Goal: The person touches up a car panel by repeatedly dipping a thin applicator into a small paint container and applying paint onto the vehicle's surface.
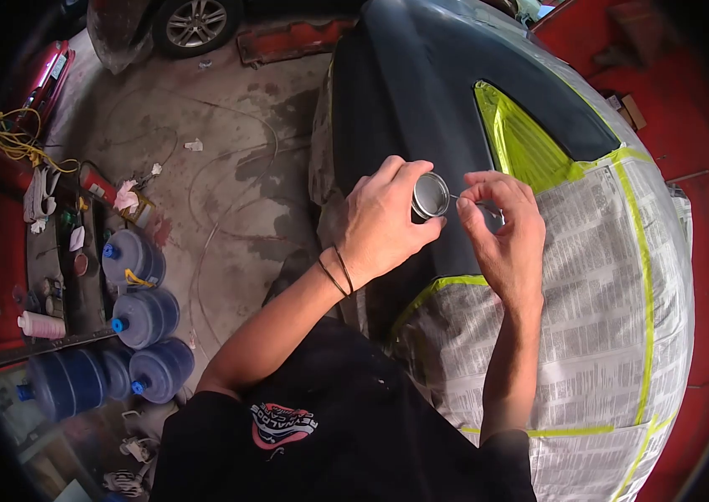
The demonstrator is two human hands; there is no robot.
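My left hand [381,216] is closed around a small round can [431,196] with a shiny rim, its circular end turned up towards me. Just to the right, my right hand [507,234] has thumb and forefinger curled together near that rim. A thin, pale, wire-like piece shows between these fingers and the can; its kind is too small to tell. Both hands are over a dark grey car panel [405,100], framed by newspaper masking [572,309] and yellow-green tape [635,217]. A yellow-green masked triangle [522,138] lies beyond my right hand.
Several blue water jugs [145,318] stand at the left beside a cluttered shelf [78,276]. A hose [204,243] loops over the stained concrete floor [246,109]. At the back are a car wheel [195,23] and a red part [287,42]. A red surface [664,109] borders the right.
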